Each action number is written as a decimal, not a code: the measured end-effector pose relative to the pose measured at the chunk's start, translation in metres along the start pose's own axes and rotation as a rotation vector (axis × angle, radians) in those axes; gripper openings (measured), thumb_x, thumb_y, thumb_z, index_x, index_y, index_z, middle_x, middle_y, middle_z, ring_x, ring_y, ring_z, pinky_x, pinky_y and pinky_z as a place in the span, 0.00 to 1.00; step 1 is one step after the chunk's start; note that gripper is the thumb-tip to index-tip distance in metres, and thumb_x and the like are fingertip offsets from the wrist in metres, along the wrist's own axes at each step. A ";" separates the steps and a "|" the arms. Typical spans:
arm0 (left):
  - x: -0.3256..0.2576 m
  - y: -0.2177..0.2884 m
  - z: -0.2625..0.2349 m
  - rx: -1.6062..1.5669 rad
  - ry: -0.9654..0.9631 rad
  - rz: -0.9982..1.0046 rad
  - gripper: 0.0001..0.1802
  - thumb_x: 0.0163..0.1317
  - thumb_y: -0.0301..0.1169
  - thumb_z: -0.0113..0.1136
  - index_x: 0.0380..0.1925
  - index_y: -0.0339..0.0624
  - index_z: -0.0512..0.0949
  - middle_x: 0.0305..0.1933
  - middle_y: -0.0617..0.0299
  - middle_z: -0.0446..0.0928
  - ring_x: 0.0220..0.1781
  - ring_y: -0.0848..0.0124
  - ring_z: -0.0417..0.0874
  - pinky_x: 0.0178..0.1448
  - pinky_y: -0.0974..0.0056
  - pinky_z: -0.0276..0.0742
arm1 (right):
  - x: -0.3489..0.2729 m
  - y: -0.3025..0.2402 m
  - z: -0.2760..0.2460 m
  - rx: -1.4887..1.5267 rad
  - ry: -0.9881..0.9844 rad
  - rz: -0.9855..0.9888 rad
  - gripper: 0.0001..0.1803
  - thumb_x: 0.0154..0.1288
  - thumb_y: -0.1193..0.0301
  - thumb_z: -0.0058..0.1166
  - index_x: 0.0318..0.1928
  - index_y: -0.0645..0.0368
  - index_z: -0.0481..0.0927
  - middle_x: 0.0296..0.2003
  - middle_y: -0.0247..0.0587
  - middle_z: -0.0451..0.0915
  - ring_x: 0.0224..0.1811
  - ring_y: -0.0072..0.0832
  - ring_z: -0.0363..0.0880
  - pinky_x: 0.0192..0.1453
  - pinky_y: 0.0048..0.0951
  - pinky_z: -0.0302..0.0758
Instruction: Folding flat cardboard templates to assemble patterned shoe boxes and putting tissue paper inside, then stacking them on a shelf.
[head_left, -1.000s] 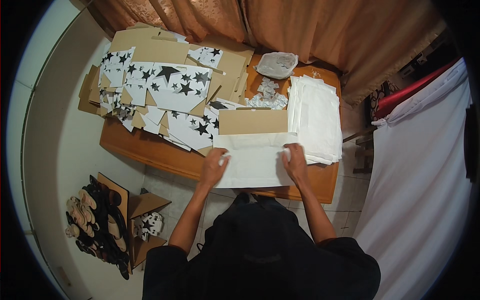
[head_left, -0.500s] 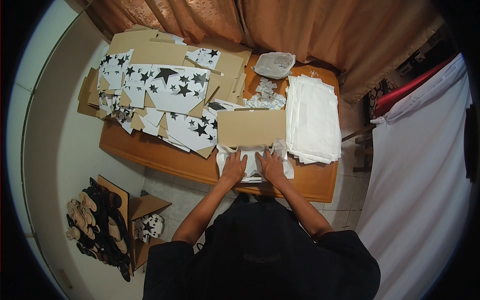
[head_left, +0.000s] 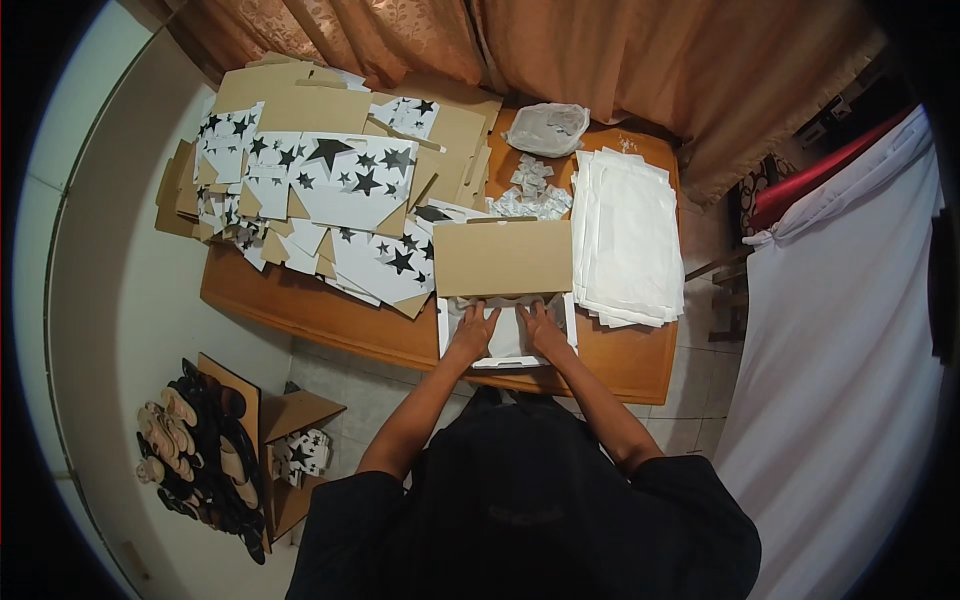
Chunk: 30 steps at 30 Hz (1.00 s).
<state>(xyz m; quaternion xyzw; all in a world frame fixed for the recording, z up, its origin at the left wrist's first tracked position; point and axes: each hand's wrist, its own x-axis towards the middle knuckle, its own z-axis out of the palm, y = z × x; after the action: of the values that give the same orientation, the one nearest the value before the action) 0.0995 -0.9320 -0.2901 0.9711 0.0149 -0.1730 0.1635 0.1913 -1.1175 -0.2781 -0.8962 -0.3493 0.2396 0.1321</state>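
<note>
In front of me at the table's near edge stands an open cardboard box (head_left: 503,258), its brown lid raised at the back and its rim white. White tissue paper (head_left: 507,335) lines the inside. My left hand (head_left: 473,328) rests in the box on the paper's left part, fingers spread and pointing away from me. My right hand (head_left: 541,328) lies on the right part in the same way, fingers also apart. Both hands press on the paper and grip nothing. The bottom of the box is hidden under the paper.
Flattened star-printed cardboard boxes (head_left: 350,180) are piled on the left of the wooden table (head_left: 300,310). A stack of white paper sheets (head_left: 627,240) lies right of the box. Behind are small silvery packets (head_left: 535,190) and a plastic bag (head_left: 548,130). Shoes (head_left: 200,450) sit on a lower-left board.
The tissue paper, which spread over the box's sides and front edge, is now pushed down inside. The white rim has come into view. Both hands remain at nearly the same place.
</note>
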 end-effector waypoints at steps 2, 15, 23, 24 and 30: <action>0.001 -0.003 0.004 -0.008 0.013 0.000 0.57 0.40 0.31 0.83 0.73 0.46 0.62 0.71 0.38 0.58 0.70 0.38 0.65 0.68 0.43 0.75 | 0.002 0.008 0.009 -0.007 0.020 -0.016 0.34 0.66 0.79 0.50 0.73 0.52 0.66 0.68 0.64 0.62 0.66 0.64 0.68 0.62 0.54 0.79; -0.006 0.015 -0.013 -0.029 -0.149 -0.198 0.45 0.47 0.28 0.76 0.66 0.38 0.66 0.71 0.37 0.59 0.69 0.31 0.64 0.60 0.42 0.83 | -0.006 0.005 -0.003 -0.039 -0.022 0.030 0.31 0.67 0.77 0.49 0.72 0.54 0.68 0.71 0.66 0.60 0.66 0.74 0.65 0.60 0.57 0.80; -0.019 0.013 -0.005 -0.139 -0.120 -0.319 0.51 0.48 0.22 0.71 0.73 0.38 0.57 0.72 0.34 0.53 0.69 0.21 0.58 0.69 0.37 0.73 | 0.012 0.017 0.026 0.024 -0.064 -0.134 0.37 0.67 0.78 0.47 0.77 0.48 0.60 0.77 0.63 0.51 0.73 0.66 0.61 0.76 0.53 0.65; -0.026 0.010 -0.005 -0.145 -0.119 -0.343 0.54 0.46 0.22 0.73 0.74 0.38 0.55 0.72 0.34 0.52 0.69 0.21 0.58 0.69 0.37 0.74 | 0.013 0.002 0.018 0.025 -0.132 -0.095 0.37 0.67 0.78 0.47 0.77 0.49 0.60 0.76 0.63 0.53 0.73 0.64 0.62 0.76 0.51 0.66; -0.031 0.003 -0.005 -0.114 -0.091 -0.383 0.63 0.41 0.30 0.82 0.76 0.43 0.52 0.73 0.39 0.51 0.71 0.28 0.60 0.66 0.35 0.76 | 0.019 -0.009 -0.002 -0.049 -0.078 -0.136 0.33 0.66 0.75 0.51 0.72 0.61 0.65 0.69 0.64 0.65 0.69 0.63 0.69 0.73 0.51 0.69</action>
<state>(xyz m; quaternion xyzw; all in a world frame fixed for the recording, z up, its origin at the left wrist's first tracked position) 0.0724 -0.9323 -0.2748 0.9309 0.2017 -0.2435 0.1826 0.1991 -1.0980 -0.2791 -0.8632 -0.4202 0.2561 0.1125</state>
